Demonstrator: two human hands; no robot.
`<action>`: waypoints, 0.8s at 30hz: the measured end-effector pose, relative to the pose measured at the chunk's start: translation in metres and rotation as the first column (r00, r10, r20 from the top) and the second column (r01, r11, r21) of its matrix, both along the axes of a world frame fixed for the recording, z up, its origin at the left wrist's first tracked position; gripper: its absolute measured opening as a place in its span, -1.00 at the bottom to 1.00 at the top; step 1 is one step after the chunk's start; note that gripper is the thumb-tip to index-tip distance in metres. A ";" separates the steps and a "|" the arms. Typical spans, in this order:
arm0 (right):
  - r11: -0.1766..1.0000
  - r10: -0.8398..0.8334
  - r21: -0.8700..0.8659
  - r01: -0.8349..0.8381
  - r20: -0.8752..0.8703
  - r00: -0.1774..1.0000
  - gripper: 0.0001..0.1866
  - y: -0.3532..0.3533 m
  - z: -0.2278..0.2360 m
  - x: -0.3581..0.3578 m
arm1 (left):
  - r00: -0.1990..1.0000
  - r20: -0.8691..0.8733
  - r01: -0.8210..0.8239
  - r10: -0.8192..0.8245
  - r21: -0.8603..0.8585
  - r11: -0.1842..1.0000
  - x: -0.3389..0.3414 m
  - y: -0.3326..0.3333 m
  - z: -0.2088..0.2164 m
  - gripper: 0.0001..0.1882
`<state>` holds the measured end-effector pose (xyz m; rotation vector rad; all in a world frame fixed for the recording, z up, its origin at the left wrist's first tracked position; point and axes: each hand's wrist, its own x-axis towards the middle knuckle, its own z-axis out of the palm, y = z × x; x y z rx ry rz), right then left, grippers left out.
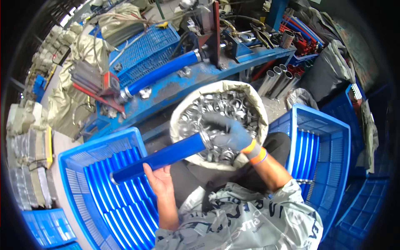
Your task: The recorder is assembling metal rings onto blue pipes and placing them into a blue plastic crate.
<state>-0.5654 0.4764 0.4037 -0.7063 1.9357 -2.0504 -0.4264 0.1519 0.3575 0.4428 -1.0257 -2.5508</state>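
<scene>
A shiny blue metal tube [166, 156] lies slanted across my lap, its right end higher and capped by a silvery metal ring [204, 140]. My bare left hand [159, 179] grips the tube from below, near its middle. My right hand [233, 135], in a dark blue-grey glove with an orange cuff, is over a round pale sack-lined container [177, 121] full of loose silvery metal rings [225, 102]. Its fingers are stretched out, apart from the thumb, and somewhat blurred; nothing shows between them. It is close to the tube's ringed end.
Blue crates of blue tubes stand left [66, 166] and right [343, 154] of my legs. Ahead, a blue metal bench [166, 89] bears another blue tube [162, 73] between metal fixtures. Bare metal pipes [277, 81] stand beyond the container, to the right.
</scene>
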 end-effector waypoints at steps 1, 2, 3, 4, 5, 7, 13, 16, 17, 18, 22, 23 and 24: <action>0.995 -0.078 0.049 0.084 -0.109 0.991 -0.22 -0.003 0.005 -0.030 | 0.999 0.023 -0.027 0.026 0.033 0.999 -0.006 -0.003 -0.001 -0.25; 0.981 -0.150 0.091 0.173 -0.213 0.965 -0.19 -0.008 0.008 -0.058 | 0.997 0.050 -0.055 0.052 0.067 0.996 -0.010 -0.007 -0.003 -0.21; 0.955 -0.193 0.141 0.261 -0.373 0.908 -0.17 -0.018 0.011 -0.092 | 0.997 0.061 -0.052 0.048 0.063 0.997 -0.015 -0.006 0.002 -0.16; 0.921 -0.216 0.172 0.349 -0.521 0.826 -0.15 -0.037 0.014 -0.124 | 0.996 0.067 -0.065 0.059 0.090 0.994 -0.015 -0.014 0.000 -0.16; 0.851 -0.230 0.250 0.462 -0.613 0.756 -0.17 -0.056 0.015 -0.152 | 0.996 0.060 -0.075 0.069 0.104 0.992 -0.016 -0.020 0.000 -0.17; 0.678 -0.229 0.366 0.637 -0.718 0.657 -0.23 -0.100 0.009 -0.206 | 0.996 0.040 -0.085 0.081 0.115 0.990 -0.020 -0.029 0.003 -0.19; 0.138 0.031 0.245 0.960 -0.969 0.243 -0.32 -0.133 -0.059 -0.361 | 0.999 0.034 0.039 -0.043 0.092 0.995 -0.028 -0.023 -0.002 -0.47; 0.072 0.001 0.437 0.896 -0.899 0.438 -0.35 -0.124 -0.066 -0.377 | 0.997 0.056 0.048 -0.055 0.113 0.992 -0.040 -0.014 -0.006 -0.52; 0.156 0.035 0.465 0.872 -0.884 0.465 -0.36 -0.130 -0.058 -0.362 | 0.998 0.049 0.045 -0.049 0.095 0.995 -0.042 -0.019 -0.007 -0.55; 0.199 0.039 0.476 0.857 -0.878 0.478 -0.36 -0.149 -0.035 -0.342 | 0.998 0.066 0.003 -0.008 0.079 0.997 -0.040 -0.033 -0.005 -0.55; 0.743 -0.049 0.177 0.645 -0.948 0.316 -0.26 -0.091 0.084 -0.251 | 0.994 0.103 0.036 -0.030 -0.056 0.998 -0.087 -0.033 -0.001 -0.42; 0.754 -0.131 0.140 0.641 -0.925 0.356 -0.23 -0.054 0.109 -0.225 | 0.992 0.111 0.072 -0.067 -0.039 0.997 -0.119 -0.013 0.011 -0.42; 0.757 -0.211 0.103 0.645 -0.896 0.391 -0.21 -0.018 0.124 -0.202 | 0.988 0.107 0.109 -0.107 -0.010 0.994 -0.159 0.006 0.014 -0.43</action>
